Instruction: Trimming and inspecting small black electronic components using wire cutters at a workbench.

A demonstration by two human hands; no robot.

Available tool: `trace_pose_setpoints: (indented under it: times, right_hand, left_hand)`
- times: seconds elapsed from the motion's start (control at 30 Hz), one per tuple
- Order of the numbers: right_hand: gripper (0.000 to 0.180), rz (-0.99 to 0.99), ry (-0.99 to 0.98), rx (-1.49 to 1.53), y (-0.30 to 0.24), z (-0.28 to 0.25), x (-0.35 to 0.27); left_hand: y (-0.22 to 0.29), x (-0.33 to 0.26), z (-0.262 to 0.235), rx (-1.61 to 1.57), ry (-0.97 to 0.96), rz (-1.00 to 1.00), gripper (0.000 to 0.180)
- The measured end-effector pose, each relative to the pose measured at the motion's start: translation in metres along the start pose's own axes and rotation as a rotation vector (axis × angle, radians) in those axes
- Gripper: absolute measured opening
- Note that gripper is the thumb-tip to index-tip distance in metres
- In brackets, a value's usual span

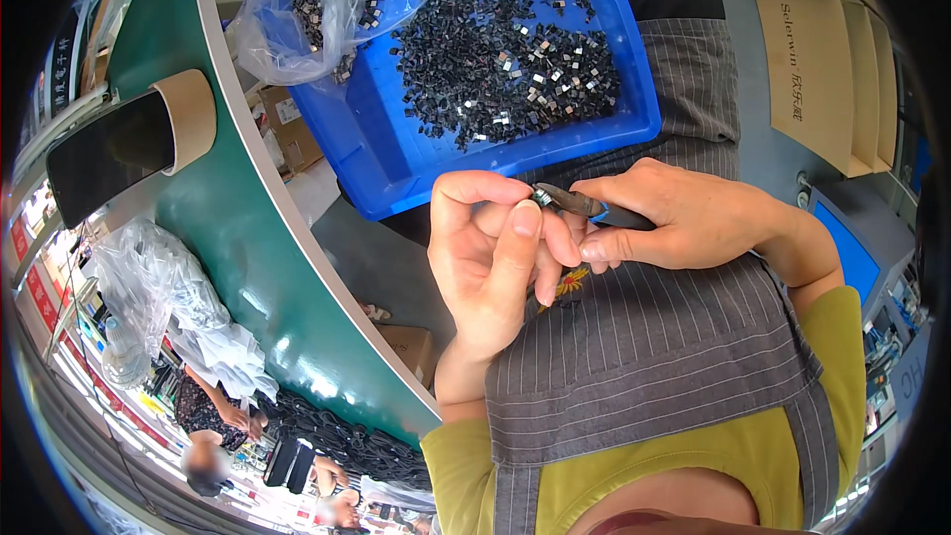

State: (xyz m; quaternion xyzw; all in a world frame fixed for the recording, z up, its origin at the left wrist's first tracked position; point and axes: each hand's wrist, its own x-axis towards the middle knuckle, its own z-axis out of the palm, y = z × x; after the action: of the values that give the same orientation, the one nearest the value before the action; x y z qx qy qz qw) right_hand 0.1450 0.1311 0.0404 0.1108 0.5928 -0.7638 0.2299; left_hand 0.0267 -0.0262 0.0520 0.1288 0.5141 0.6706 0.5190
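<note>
My left hand (485, 263) pinches a small dark part (540, 196) with shiny metal bits between thumb and forefinger; its exact kind is too small to tell. Wrapped around a pair of pliers (573, 200) with dark, blue-marked handles is my right hand (684, 210). The plier jaws meet or nearly meet the small part; whether they bite on it I cannot tell. Just beyond both hands stands a blue plastic bin (639, 59), holding a heap of small black-and-metal parts (495, 69). A clear plastic bag (287, 25) with more such parts lies over its left side.
To the left runs a green tabletop (263, 238) with a phone (109, 154) on a cardboard ring, clear plastic bags (163, 277) and black cables (337, 431). Cardboard boxes (817, 69) stand at the far right. Other people sit farther off at lower left.
</note>
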Motion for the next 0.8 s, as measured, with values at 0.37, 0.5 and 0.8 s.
trace_pose_setpoints:
  times: [0.37,0.5,0.8]
  right_hand:
    - [0.037,-0.017,-0.018,0.004,0.0,-0.001,0.0]
    - [0.041,0.01,0.026,-0.184,-0.001,0.0,-0.002]
    - [0.039,-0.01,0.028,-0.128,0.006,0.0,0.001]
  left_hand:
    - [-0.011,0.002,0.002,0.099,0.059,0.103,0.015]
    - [-0.013,0.002,-0.005,-0.005,-0.052,0.103,0.013]
    - [-0.01,0.005,-0.001,0.133,0.052,0.062,0.012]
